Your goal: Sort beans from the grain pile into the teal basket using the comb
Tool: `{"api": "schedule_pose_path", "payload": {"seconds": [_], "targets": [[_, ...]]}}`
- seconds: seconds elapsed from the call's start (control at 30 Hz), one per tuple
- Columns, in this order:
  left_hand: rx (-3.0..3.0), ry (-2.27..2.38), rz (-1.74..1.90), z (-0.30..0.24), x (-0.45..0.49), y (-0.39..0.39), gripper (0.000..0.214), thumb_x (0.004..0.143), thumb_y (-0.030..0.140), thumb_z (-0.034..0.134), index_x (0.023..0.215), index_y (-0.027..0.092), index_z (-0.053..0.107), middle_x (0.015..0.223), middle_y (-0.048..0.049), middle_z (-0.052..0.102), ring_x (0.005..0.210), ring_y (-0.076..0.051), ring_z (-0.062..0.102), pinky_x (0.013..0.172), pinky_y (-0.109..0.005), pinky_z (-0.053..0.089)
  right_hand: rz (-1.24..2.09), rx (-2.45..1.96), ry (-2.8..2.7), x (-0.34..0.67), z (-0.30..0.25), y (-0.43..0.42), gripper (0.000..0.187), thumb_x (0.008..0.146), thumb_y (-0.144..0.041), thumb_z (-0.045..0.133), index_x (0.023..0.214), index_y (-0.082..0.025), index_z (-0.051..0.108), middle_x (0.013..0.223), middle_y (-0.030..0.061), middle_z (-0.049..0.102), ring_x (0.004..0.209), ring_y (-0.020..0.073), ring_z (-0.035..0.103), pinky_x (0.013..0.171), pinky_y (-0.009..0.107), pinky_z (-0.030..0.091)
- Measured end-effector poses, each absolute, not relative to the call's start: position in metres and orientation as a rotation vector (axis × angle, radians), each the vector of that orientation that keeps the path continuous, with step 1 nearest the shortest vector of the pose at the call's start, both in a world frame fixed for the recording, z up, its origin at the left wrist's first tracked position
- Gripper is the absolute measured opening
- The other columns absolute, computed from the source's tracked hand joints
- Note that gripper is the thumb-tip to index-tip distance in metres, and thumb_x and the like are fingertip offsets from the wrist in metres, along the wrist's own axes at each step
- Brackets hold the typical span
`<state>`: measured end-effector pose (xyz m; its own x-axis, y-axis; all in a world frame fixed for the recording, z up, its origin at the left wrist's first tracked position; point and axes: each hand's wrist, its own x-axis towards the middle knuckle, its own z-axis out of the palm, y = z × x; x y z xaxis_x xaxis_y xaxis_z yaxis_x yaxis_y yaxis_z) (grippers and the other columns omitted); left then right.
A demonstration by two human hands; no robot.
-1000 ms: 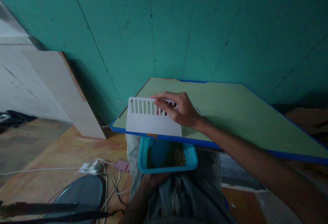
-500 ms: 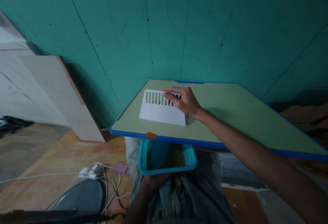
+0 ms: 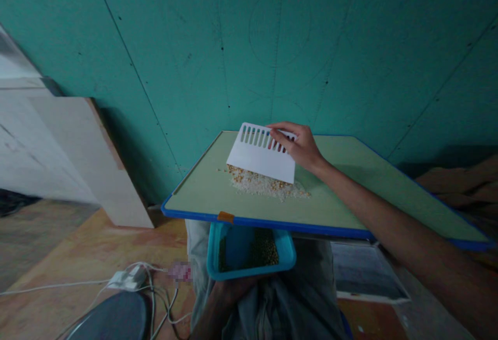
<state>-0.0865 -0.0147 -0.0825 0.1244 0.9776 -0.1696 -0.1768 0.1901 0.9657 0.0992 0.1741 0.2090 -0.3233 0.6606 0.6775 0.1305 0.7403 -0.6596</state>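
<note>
My right hand is closed on the slotted top edge of a white plastic scraper, which stands tilted on the green board with a blue rim. In front of the scraper's lower edge lies a strip of pale grains. Below the board's near edge, my left hand grips the near rim of a teal tub with greenish beans in it, resting on my lap.
A teal wall rises just behind the board. A white panel leans on the left. On the wooden floor to the left lie white cables and a plug, beside a dark round object.
My right hand has carried the scraper from the board's near edge to its far side. The pale grains now show in front of the scraper. The tub and my left hand stayed.
</note>
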Motion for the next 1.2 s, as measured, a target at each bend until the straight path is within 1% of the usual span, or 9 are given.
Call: {"api": "schedule_pose_path", "payload": {"seconds": [0.07, 0.17, 0.23, 0.33, 0.63, 0.8, 1.0, 1.13, 1.2], "targets": [[0.996, 1.063, 1.065, -0.086, -0.088, -0.015, 0.057, 0.067, 0.052, 0.073, 0.122, 0.047, 0.06, 0.136, 0.0086, 0.06, 0.14, -0.032, 0.034, 0.12, -0.052, 0.021, 0.53, -0.675, -1.844, 0.122, 0.213, 0.177, 0.03, 0.084, -0.043, 0.063, 0.1, -0.02, 0.073, 0.081, 0.0056, 0.071, 0.063, 0.0137, 0.061, 0.057, 0.028, 0.045], [0.999, 1.05, 1.04, -0.084, -0.089, -0.017, 0.07, 0.063, 0.051, 0.077, 0.128, 0.044, 0.055, 0.14, 0.0052, 0.057, 0.14, -0.034, 0.034, 0.118, -0.056, 0.024, 0.524, -0.776, -1.807, 0.159, 0.215, 0.184, 0.028, 0.082, -0.042, 0.066, 0.097, -0.02, 0.074, 0.078, 0.0058, 0.071, 0.061, 0.0137, 0.059, 0.057, 0.029, 0.044], [0.985, 1.031, 1.036, -0.08, -0.089, -0.017, 0.071, 0.066, 0.055, 0.074, 0.132, 0.041, 0.052, 0.142, 0.0023, 0.056, 0.138, -0.035, 0.038, 0.116, -0.059, 0.028, 0.61, -0.818, -1.742, 0.18, 0.214, 0.191, 0.027, 0.079, -0.042, 0.069, 0.096, -0.02, 0.074, 0.069, 0.0047, 0.068, 0.055, 0.0128, 0.055, 0.053, 0.028, 0.041], [0.964, 1.01, 1.021, -0.077, -0.087, -0.015, 0.065, 0.073, 0.06, 0.064, 0.134, 0.042, 0.05, 0.141, 0.0026, 0.056, 0.136, -0.034, 0.042, 0.115, -0.058, 0.03, 0.724, -0.864, -1.71, 0.199, 0.214, 0.2, 0.025, 0.076, -0.038, 0.073, 0.093, -0.02, 0.075, 0.069, 0.0056, 0.068, 0.055, 0.0131, 0.056, 0.051, 0.028, 0.041], [0.98, 1.027, 1.021, -0.088, -0.091, -0.013, 0.054, 0.074, 0.062, 0.061, 0.125, 0.044, 0.057, 0.14, 0.0071, 0.057, 0.138, -0.031, 0.039, 0.119, -0.054, 0.023, 0.663, -0.941, -1.887, 0.213, 0.22, 0.199, 0.028, 0.078, -0.038, 0.071, 0.095, -0.017, 0.077, 0.063, 0.0062, 0.066, 0.048, 0.011, 0.05, 0.045, 0.027, 0.034], [1.011, 1.081, 0.96, -0.086, -0.094, -0.012, 0.057, 0.072, 0.06, 0.065, 0.124, 0.038, 0.06, 0.143, 0.0038, 0.054, 0.14, -0.033, 0.035, 0.119, -0.057, 0.02, 0.641, -0.948, -1.969, 0.213, 0.218, 0.199, 0.029, 0.078, -0.04, 0.071, 0.096, -0.018, 0.077, 0.061, 0.005, 0.066, 0.047, 0.0102, 0.048, 0.044, 0.027, 0.033], [0.951, 0.998, 0.988, -0.089, -0.093, -0.013, 0.062, 0.069, 0.071, 0.058, 0.123, 0.04, 0.06, 0.139, 0.0032, 0.059, 0.137, -0.032, 0.042, 0.116, -0.052, 0.029, 0.676, -0.919, -2.007, 0.205, 0.217, 0.193, 0.028, 0.079, -0.041, 0.069, 0.096, -0.019, 0.077, 0.059, 0.0033, 0.066, 0.046, 0.0094, 0.048, 0.044, 0.026, 0.033], [0.867, 0.946, 1.025, -0.088, -0.092, -0.013, 0.077, 0.071, 0.083, 0.037, 0.129, 0.037, 0.057, 0.136, -0.0003, 0.061, 0.133, -0.033, 0.047, 0.112, -0.054, 0.036, 0.702, -0.911, -1.999, 0.201, 0.217, 0.188, 0.028, 0.078, -0.042, 0.07, 0.094, -0.02, 0.077, 0.059, 0.0026, 0.066, 0.046, 0.0093, 0.048, 0.043, 0.025, 0.033], [0.816, 0.894, 1.047, -0.086, -0.091, -0.012, 0.077, 0.07, 0.085, 0.033, 0.128, 0.039, 0.058, 0.134, 0.0008, 0.063, 0.13, -0.033, 0.051, 0.111, -0.055, 0.038, 0.713, -0.898, -2.003, 0.199, 0.217, 0.187, 0.028, 0.077, -0.042, 0.07, 0.094, -0.021, 0.077, 0.059, 0.0023, 0.066, 0.045, 0.0092, 0.048, 0.043, 0.025, 0.033]]}}
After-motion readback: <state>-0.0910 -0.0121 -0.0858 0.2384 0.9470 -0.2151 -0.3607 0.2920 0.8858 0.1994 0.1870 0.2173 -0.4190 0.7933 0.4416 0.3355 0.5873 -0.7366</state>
